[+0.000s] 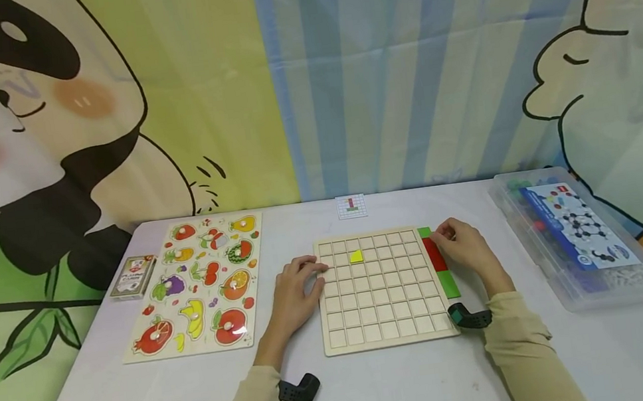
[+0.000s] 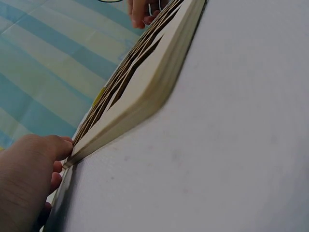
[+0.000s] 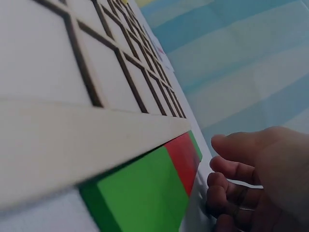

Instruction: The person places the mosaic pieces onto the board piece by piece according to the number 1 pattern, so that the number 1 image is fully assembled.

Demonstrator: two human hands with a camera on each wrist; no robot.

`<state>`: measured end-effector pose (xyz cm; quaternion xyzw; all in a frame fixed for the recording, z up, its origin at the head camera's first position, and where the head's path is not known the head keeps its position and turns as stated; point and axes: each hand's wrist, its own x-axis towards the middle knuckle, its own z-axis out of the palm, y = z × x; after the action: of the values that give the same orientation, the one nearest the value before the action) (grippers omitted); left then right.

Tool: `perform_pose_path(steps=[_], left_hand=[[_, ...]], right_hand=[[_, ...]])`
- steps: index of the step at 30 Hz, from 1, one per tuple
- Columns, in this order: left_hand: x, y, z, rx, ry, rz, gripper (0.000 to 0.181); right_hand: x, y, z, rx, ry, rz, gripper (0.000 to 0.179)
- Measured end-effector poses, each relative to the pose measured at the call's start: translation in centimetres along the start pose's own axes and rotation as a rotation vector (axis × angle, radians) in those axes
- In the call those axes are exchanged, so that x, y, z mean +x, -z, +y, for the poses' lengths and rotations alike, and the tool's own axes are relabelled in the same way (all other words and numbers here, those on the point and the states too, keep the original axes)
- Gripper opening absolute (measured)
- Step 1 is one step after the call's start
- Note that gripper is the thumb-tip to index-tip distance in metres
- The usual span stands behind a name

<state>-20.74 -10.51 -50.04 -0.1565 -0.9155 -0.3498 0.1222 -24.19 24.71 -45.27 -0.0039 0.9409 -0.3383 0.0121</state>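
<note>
A wooden grid board (image 1: 387, 343) lies flat, with a yellow piece (image 1: 355, 257) in one cell of an upper row. My left hand (image 1: 294, 295) is at the board's left edge, its fingertips touching the rim; in the left wrist view, thumb and fingers are bent there. Along the right edge stands a row of a green piece (image 1: 449, 284), a red piece (image 1: 434, 254) and another green piece (image 1: 424, 232). Beside the red piece is my right hand (image 1: 467, 249). Seen from the right wrist, its loosely bent fingers (image 3: 236, 147) hold nothing visible and stand apart from the pieces.
Left of the board lies a fruit puzzle (image 1: 196, 289), with a boxed card deck (image 1: 133, 277) beside it. A small pattern card (image 1: 351, 206) is at the table's back edge. A clear plastic case (image 1: 552, 266) with a blue-and-white label stands at the right.
</note>
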Motion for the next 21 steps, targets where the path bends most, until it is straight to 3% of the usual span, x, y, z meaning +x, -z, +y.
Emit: perform_pose_path(steps=[8, 17, 21], left_hand=[[0.03, -0.04, -0.08, 0.002, -0.006, 0.005, 0.021], [-0.04, -0.03, -0.09, 0.012, -0.008, 0.003, 0.02], [-0.1, 0.05, -0.01, 0.014, -0.01, 0.006, 0.021]], right_hand=[[0.06, -0.19, 0.03, -0.037, -0.028, -0.051, 0.035], [0.1, 0.02, 0.22, -0.023, -0.032, -0.054, 0.036], [0.11, 0.03, 0.64, -0.004, -0.021, -0.018, 0.034]])
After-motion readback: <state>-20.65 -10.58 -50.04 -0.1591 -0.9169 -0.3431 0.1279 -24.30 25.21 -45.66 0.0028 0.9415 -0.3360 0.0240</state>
